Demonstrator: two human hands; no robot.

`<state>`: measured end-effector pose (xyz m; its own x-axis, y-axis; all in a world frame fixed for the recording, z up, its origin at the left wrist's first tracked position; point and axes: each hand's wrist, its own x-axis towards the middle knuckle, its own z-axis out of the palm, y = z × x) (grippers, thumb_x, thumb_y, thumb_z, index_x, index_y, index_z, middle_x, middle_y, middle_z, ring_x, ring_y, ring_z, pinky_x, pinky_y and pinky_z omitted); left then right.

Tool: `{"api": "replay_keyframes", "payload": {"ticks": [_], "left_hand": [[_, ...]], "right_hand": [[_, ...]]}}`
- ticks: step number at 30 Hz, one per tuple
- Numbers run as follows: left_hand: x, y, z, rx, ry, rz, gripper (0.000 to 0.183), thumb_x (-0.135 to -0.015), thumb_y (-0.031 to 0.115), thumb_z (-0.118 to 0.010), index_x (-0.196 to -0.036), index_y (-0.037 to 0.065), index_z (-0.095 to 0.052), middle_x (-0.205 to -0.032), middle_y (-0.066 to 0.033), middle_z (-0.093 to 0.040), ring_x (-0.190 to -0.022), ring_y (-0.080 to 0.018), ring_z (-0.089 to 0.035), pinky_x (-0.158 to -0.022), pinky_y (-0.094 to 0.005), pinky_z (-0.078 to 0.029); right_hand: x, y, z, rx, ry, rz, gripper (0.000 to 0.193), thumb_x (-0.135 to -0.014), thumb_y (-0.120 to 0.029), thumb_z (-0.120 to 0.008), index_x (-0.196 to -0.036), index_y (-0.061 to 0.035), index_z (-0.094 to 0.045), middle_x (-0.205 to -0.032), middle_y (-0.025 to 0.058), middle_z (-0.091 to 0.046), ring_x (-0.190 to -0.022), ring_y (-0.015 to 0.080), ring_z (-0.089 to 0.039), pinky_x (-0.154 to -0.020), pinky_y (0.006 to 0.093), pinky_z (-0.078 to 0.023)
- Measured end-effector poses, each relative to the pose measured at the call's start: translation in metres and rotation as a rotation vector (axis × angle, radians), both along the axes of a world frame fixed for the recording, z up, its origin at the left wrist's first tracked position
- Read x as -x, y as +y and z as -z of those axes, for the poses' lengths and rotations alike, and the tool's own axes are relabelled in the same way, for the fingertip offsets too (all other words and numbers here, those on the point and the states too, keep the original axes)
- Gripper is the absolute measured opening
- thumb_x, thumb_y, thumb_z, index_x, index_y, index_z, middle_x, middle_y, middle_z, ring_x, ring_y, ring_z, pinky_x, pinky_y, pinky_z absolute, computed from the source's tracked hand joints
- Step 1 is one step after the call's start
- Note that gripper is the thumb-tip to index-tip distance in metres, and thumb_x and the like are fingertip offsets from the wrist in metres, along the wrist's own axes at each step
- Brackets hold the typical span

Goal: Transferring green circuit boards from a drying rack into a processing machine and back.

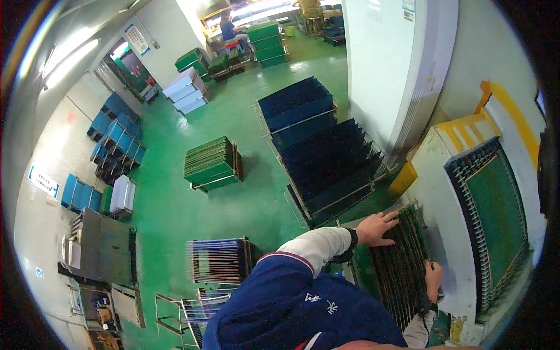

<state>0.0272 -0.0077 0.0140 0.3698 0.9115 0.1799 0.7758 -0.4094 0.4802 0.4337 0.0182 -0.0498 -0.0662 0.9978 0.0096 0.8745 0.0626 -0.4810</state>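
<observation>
A rack of thin dark green panels [399,262], standing on edge in a tight row, is in front of me at the lower right. My left hand [376,228] lies across the far end of the row, its fingers spread over the panels' top edges. At the right side of the same row, my right hand [433,277] has its fingers curled in against the panel edges. What sits between those fingers is too small to make out. Both wrists wear dark bands.
Close on my right, a white machine has a black roller conveyor [472,233] with a green panel [496,224] on it. Racks of dark panels [326,163] stand ahead, beside a white pillar [379,70]. More racks [213,163] dot the green floor to the left. People [230,29] sit at a far bench.
</observation>
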Motion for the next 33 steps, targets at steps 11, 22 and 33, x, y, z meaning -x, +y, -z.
{"api": "replay_keyframes", "payload": {"ticks": [11, 22, 33], "left_hand": [[0.006, -0.013, -0.012, 0.046, -0.031, 0.018, 0.082, -0.089, 0.054, -0.074, -0.15, 0.003, -0.051, -0.165, -0.0178, -0.037, -0.123, -0.0406, -0.058, -0.101, -0.0495, -0.053], [0.005, -0.006, -0.008, 0.042, -0.051, 0.045, 0.08, -0.091, 0.054, -0.073, -0.149, 0.003, -0.052, -0.165, -0.0192, -0.036, -0.12, -0.041, -0.058, -0.1, -0.0506, -0.053], [0.004, -0.006, -0.007, 0.031, -0.066, 0.053, 0.077, -0.092, 0.054, -0.071, -0.147, 0.003, -0.053, -0.165, -0.0198, -0.035, -0.12, -0.0413, -0.058, -0.099, -0.0511, -0.053]], "right_hand": [[-0.017, 0.01, 0.009, -0.005, -0.253, 0.035, 0.048, -0.095, -0.041, -0.072, -0.082, 0.0054, -0.07, -0.069, 0.0252, -0.061, -0.062, 0.034, -0.062, -0.061, 0.0481, -0.042], [0.017, -0.017, -0.007, -0.202, -0.139, 0.231, 0.045, -0.093, -0.039, -0.075, -0.085, 0.005, -0.067, -0.072, 0.023, -0.06, -0.066, 0.0369, -0.056, -0.062, 0.0468, -0.041], [0.006, -0.013, 0.002, -0.063, -0.181, 0.297, 0.05, -0.094, -0.042, -0.073, -0.082, 0.0053, -0.065, -0.07, 0.023, -0.058, -0.063, 0.0344, -0.051, -0.062, 0.0486, -0.038]]}}
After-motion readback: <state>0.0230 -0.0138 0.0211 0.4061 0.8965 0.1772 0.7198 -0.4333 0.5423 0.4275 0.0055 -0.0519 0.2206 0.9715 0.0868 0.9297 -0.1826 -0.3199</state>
